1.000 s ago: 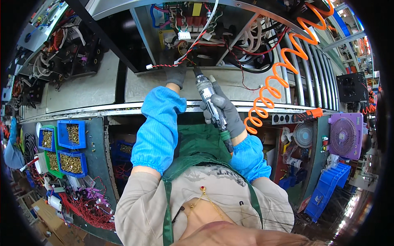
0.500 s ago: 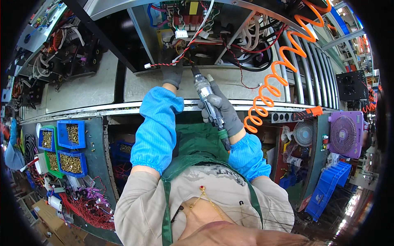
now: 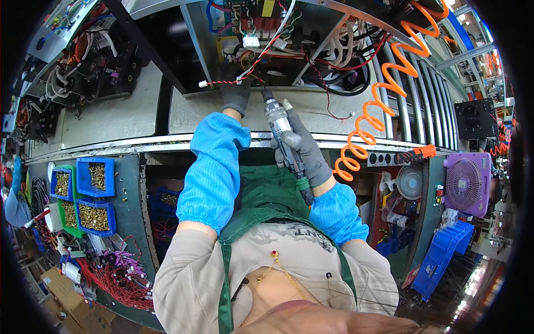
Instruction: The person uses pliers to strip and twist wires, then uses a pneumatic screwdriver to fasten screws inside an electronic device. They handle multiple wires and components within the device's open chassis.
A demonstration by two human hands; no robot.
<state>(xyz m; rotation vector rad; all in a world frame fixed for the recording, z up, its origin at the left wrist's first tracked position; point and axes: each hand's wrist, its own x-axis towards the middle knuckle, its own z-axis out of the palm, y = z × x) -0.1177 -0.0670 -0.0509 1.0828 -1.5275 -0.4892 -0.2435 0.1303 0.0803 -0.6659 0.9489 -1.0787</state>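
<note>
My right hand point(image 3: 307, 151), in a grey glove, is wrapped round a silver and black power screwdriver point(image 3: 278, 119). The tool's nose points away from me, toward the lower opening of a metal-framed cabinet point(image 3: 196, 47) full of wiring. Reaching into that opening, my left hand point(image 3: 236, 96) wears a dark grey glove; its fingers are lost in the shadow. A twisted red and black wire point(image 3: 222, 83) with a small white plug hangs in front of it. Above sits a white connector point(image 3: 251, 42) near the circuit parts.
A coiled orange air hose point(image 3: 364, 125) hangs at the right, over metal rollers point(image 3: 410, 100). Blue bins point(image 3: 95, 192) of brass-coloured screws stand at left, beside a heap of red wires point(image 3: 119, 284). At the right are a purple fan point(image 3: 466, 182) and a blue crate point(image 3: 442, 259).
The view has shifted slightly, so the cabinet appears a little farther right and higher. Both hands keep nearly the same places, the right still gripping the screwdriver.
</note>
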